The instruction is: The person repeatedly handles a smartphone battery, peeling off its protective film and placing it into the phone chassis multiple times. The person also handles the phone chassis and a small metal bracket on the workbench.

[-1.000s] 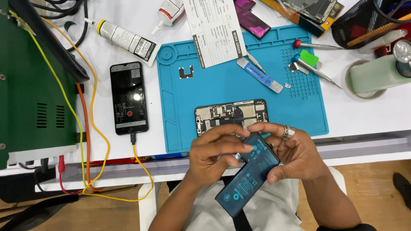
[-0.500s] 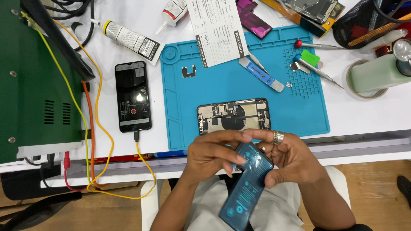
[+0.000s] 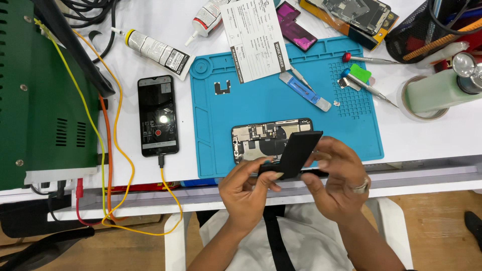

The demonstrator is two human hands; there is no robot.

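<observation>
A flat black phone battery (image 3: pixel 297 151) is held between both hands at the near edge of the blue work mat (image 3: pixel 251 100). My left hand (image 3: pixel 248 188) pinches its lower end. My right hand (image 3: pixel 336 173), a ring on one finger, grips its right side. The battery's dark face is turned toward me. Just behind the hands an opened phone body (image 3: pixel 263 138) lies on the mat with its circuit boards showing, partly hidden by the battery.
A black phone (image 3: pixel 158 115) on a yellow cable (image 3: pixel 170 195) lies left of the mat. A green box (image 3: pixel 40 100), glue tubes (image 3: pixel 155 47), a printed paper sheet (image 3: pixel 253 37), a blue pry tool (image 3: pixel 304 90), screwdrivers (image 3: pixel 369 59) and a pale green dispenser bottle (image 3: pixel 442 88) surround it.
The battery has been flipped from its printed blue-lettered face to its plain black face and lifted from over my lap to the mat's near edge.
</observation>
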